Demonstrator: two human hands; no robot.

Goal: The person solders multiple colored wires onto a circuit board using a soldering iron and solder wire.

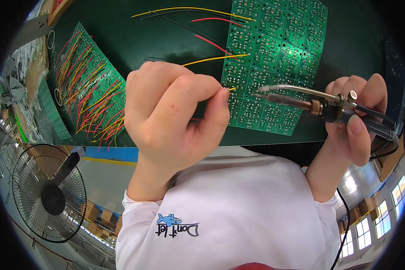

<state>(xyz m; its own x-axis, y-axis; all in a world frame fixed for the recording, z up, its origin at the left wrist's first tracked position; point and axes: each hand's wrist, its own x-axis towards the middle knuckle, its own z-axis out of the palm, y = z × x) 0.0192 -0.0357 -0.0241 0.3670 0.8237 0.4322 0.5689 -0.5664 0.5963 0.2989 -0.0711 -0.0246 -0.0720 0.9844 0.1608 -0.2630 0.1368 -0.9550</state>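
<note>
A dark green table [184,42] fills the upper half, from 10 to 2 o'clock. At 6 o'clock is the person's white shirt [247,198], and at 8 o'clock a black caged fan [53,200]. A green circuit board panel [297,27], dotted with solder joints, lies on the table between 1 and 2 o'clock. At 10 o'clock lies a second green panel [86,41], crowded with red and yellow wires [94,96]. The left hand [171,112], near the centre, has thumb and forefinger pinched on a yellow wire [232,89], its end over the first panel's left edge. At 3 o'clock the right hand [339,135] grips a soldering iron [332,112] with a curved metal tube [301,88] above it; the tip points to 9 o'clock over that panel, contact unclear. Smallest are loose yellow, red and black strands [216,19] at 12 o'clock.
</note>
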